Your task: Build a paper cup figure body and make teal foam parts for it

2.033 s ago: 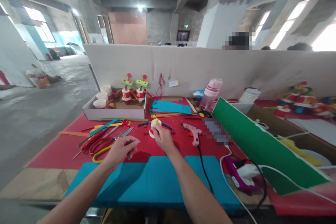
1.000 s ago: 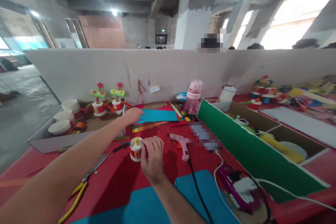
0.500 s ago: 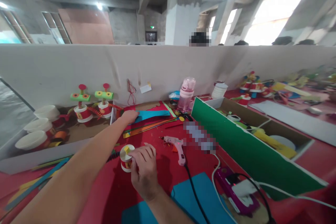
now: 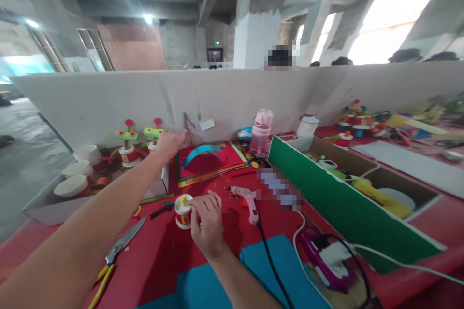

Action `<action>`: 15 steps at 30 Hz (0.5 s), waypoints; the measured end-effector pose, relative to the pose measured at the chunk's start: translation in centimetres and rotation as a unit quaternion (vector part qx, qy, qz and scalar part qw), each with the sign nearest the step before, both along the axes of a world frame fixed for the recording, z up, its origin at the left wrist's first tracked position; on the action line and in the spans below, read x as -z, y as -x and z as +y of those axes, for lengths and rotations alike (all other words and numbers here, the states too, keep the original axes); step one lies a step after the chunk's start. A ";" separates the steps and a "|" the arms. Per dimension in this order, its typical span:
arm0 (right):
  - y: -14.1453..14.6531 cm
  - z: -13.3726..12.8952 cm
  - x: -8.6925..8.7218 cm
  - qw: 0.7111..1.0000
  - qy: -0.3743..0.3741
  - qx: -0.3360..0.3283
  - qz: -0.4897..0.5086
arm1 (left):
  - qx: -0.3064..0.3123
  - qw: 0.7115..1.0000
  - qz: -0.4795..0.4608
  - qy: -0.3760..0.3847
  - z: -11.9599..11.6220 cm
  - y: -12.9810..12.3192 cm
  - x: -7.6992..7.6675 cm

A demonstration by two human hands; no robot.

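Note:
My right hand (image 4: 208, 217) is closed at the side of a small white and red paper cup (image 4: 183, 219), with its fingertips at the rim. A small yellow piece (image 4: 183, 201) sits on the cup's pale top, and a dark coiled strip (image 4: 161, 210) sticks out to the left. My left hand (image 4: 168, 146) reaches far over the table beside a cup figure with a green head (image 4: 150, 133), covering part of it. Its fingers are mostly hidden, so whether it holds anything is unclear. An arched blue strip (image 4: 199, 152) stands on the red sheets (image 4: 232, 154) to its right.
Scissors with yellow handles (image 4: 107, 270) lie by my left forearm. A pink glue gun (image 4: 248, 200) with a black cord lies right of the cup. Blue sheets (image 4: 271, 258), a purple power strip (image 4: 326, 256), a green-sided box (image 4: 340, 203) and a pink bottle (image 4: 261, 130) surround the area.
My left hand has moved left from the blue strip to the green-headed figure; the strip now arches up. My right hand stays at the cup. The view has shifted, and the scissors now show.

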State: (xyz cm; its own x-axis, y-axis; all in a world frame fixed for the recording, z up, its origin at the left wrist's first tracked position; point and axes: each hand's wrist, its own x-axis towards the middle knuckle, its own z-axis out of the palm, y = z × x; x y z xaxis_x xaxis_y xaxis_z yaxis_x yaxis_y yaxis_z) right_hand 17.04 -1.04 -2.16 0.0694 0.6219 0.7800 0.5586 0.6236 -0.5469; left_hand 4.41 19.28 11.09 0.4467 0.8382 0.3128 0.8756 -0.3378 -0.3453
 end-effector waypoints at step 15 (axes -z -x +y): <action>-0.1 -0.2 -0.3 1.000 -0.029 0.000 0.004 | -0.099 0.981 -0.109 -0.126 -9.0 3.1 -6.9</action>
